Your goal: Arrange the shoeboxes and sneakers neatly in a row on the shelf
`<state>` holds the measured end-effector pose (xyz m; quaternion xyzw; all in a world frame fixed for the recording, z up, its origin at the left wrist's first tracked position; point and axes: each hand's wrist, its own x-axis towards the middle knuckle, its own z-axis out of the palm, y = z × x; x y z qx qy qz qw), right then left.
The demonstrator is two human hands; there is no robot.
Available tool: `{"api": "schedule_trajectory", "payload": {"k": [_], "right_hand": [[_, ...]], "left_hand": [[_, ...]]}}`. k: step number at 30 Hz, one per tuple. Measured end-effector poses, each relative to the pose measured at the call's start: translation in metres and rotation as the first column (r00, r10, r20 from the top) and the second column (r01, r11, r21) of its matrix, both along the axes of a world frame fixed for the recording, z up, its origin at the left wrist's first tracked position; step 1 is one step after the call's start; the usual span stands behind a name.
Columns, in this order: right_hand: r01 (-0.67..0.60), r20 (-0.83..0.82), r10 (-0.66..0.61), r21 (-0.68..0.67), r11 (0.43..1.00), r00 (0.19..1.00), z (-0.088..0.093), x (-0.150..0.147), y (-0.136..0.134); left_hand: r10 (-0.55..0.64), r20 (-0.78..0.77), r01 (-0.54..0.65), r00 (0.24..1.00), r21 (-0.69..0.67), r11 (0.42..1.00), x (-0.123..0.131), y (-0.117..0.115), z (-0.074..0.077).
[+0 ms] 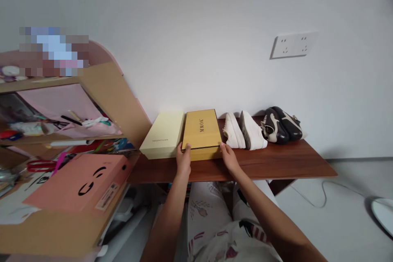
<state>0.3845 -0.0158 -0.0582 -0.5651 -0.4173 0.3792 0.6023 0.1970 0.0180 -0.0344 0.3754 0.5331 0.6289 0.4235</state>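
Note:
A yellow shoe box (201, 131) marked "MMOK" lies on the dark wooden bench (285, 163), its lid on. My left hand (183, 159) grips its front left corner, thumb on the lid's edge. At the front right corner my right hand (229, 159) holds the same box, fingers closed against its side. A pale cream box (164, 131) sits immediately left of it. To the right stands a pair of white shoes (251, 131), and beyond them a pair of black shoes (278, 129) with light trim.
On the left, a desk (55, 233) with shelves carries a pink box (82, 182) and assorted small items. A wall socket (290, 45) is above the shoes. A cable (325, 196) runs across the floor toward a round white object (382, 213) at right.

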Motion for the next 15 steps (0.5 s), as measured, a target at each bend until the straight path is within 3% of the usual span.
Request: {"api": "schedule_trajectory", "payload": {"k": [9, 15], "right_hand": [[0.073, -0.047, -0.075, -0.037, 0.997, 0.996, -0.010, -0.001, 0.014], [0.037, -0.065, -0.038, -0.026, 0.999, 0.997, -0.009, -0.001, 0.024]], "left_hand": [[0.007, -0.143, -0.008, 0.990, -0.007, 1.000, 0.000, 0.013, 0.000], [-0.011, -0.123, 0.009, 0.992, -0.014, 1.000, -0.001, 0.021, 0.000]]}}
